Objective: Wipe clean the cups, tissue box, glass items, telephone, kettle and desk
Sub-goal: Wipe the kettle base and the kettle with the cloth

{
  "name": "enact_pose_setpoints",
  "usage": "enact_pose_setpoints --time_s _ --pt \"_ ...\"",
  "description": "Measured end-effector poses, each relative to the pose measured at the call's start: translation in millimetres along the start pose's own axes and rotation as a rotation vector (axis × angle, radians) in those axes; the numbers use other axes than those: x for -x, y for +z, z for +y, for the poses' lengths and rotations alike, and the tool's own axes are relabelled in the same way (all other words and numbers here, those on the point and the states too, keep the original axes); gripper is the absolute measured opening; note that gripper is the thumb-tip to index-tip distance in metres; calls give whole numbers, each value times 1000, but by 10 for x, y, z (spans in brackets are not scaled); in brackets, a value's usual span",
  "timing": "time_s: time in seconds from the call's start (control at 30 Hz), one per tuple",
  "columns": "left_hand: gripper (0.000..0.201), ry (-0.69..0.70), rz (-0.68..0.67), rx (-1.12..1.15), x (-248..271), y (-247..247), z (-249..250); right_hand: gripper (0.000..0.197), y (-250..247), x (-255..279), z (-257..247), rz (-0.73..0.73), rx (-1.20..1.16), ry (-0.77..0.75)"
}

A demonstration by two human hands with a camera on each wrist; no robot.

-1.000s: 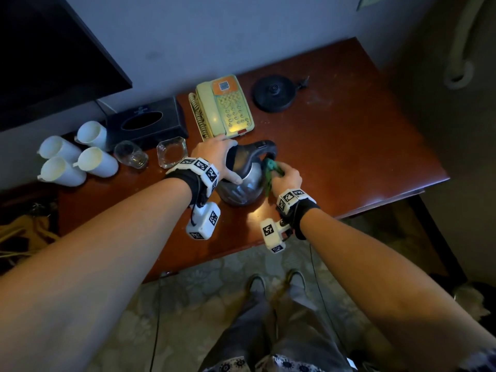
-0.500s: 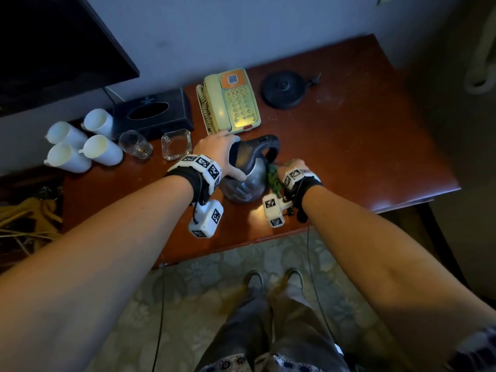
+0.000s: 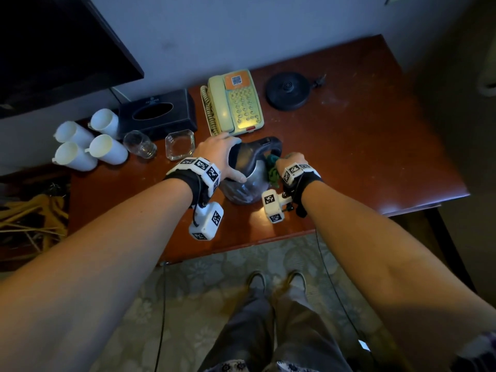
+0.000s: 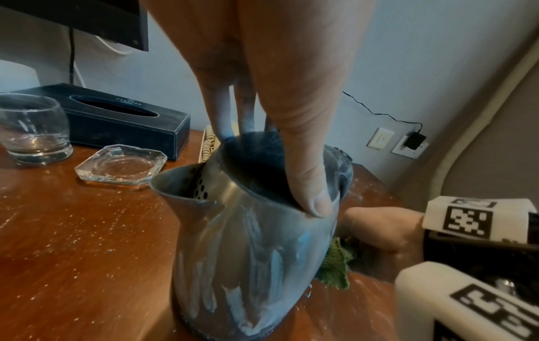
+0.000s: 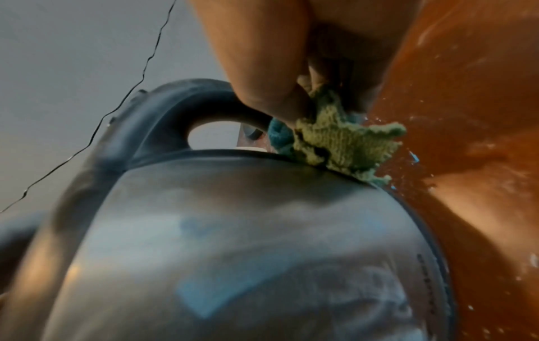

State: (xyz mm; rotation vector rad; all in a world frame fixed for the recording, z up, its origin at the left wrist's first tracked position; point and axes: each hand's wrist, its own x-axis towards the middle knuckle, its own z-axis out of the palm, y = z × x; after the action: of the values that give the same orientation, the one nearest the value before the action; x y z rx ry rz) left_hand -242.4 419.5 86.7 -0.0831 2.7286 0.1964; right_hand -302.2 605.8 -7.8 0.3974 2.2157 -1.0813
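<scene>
The left hand (image 3: 224, 159) is clamping over the top of the kettle (image 3: 248, 181) at the centre of the head view, thumb hooked over the near rim and fingers reaching across the lid to the far edge, just as it was a second ago, so the steadying grip is holding while the other side works; the right hand (image 3: 291, 163) is bunching the green cloth (image 3: 273, 173) in curled fingers and pressing it against the kettle's right flank just under the handle, whereas a second ago it was sitting nearer the front of the body, so the cloth is travelling round and back toward the handle root; the right wrist view is showing the cloth (image 5: 344, 143) wedged where the steel wall meets the handle, and pale smears are still streaking the body in the left wrist view, which suggests this item is only partly wiped; the kettle is standing on the desk (image 3: 362, 146), off its round base (image 3: 288, 89) in the upper right; the telephone (image 3: 234, 103), tissue box (image 3: 158, 114), glass tumbler (image 3: 141, 145), glass ashtray (image 3: 179, 145) and white cups (image 3: 88, 140) are lying toward the upper left; the desk is showing white specks, so it probably remains to be wiped.
</scene>
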Motion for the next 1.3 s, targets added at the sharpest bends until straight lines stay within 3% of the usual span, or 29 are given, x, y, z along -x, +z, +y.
enact_pose_setpoints --time_s 0.13,0.33,0.5,0.6,0.7,0.9,1.07,1.3 --pt "106 -6 -10 3 5 -23 22 39 -79 62 -88 -14 127 -20" --pt "106 -34 -18 -1 24 -41 72 31 -130 130 59 -81 333 -38" --pt "105 -39 0 23 32 -18 60 7 -192 76 180 -101 84 -32" --pt "105 -39 6 29 44 -18 56 24 -171 66 185 -104 -49 -60" --pt "105 -48 15 24 65 -8 71 17 -92 143 206 -97 -170 -122" --pt "105 -68 82 46 112 99 122 25 137 415 300 149 -264 -397" --pt "104 -59 103 54 92 135 106 26 283 218 392 134 -200 -134" --pt "104 -71 99 55 57 162 90 20 383 57 394 77 -105 13"
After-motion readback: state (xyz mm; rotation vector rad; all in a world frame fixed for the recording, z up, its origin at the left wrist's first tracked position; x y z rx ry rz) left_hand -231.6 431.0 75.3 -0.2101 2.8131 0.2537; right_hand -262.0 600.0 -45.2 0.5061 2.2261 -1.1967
